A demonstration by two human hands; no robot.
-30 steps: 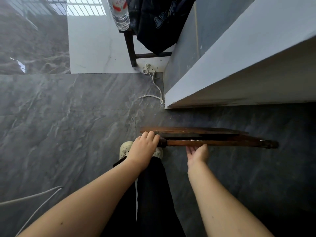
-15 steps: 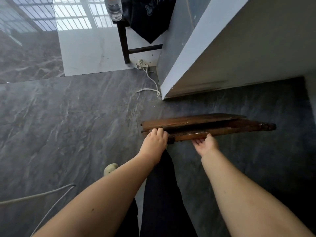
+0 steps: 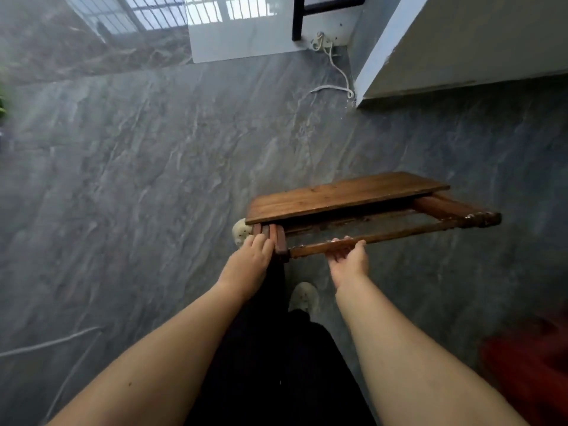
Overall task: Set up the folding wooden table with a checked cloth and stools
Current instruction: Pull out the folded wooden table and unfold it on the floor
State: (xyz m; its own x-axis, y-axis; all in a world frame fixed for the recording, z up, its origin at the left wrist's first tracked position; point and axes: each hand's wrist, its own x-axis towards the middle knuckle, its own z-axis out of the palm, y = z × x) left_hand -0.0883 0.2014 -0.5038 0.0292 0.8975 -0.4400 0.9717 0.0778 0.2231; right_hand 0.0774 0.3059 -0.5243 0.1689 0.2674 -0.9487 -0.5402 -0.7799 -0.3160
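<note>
**Now the folding desk is in both hands and starting to open**

Head view. You hold the folding wooden desk (image 3: 344, 193) low over the grey floor (image 3: 153, 179), and it looks clear of the tiles. It lies at 12 o'clock from both hands. Its long axis runs from 9 o'clock to 3 o'clock, with the right end tipped slightly up the picture.

Your left hand (image 3: 249, 256) grips the bundled leg ends (image 3: 270, 233) at the 9 o'clock corner, fingers curled over them. Your right hand (image 3: 350, 256) is palm-up, fingers hooked round the turned rail (image 3: 399, 232) roughly a third along from that corner.

Both hands sit on the near long side, so the 3 o'clock end hangs unsupported. Swinging the frame out probably falls to your right hand, while the left steadies the corner.

Half a second ago the slab (image 3: 384, 187) was almost edge-on and tight against the rail. Its top face now shows broad, with a clear gap behind the rail. The pale wall (image 3: 461, 41) has drawn off toward 1 o'clock. A blurred red thing (image 3: 528, 370) has appeared at 4 o'clock, and you cannot tell what it is.
</note>
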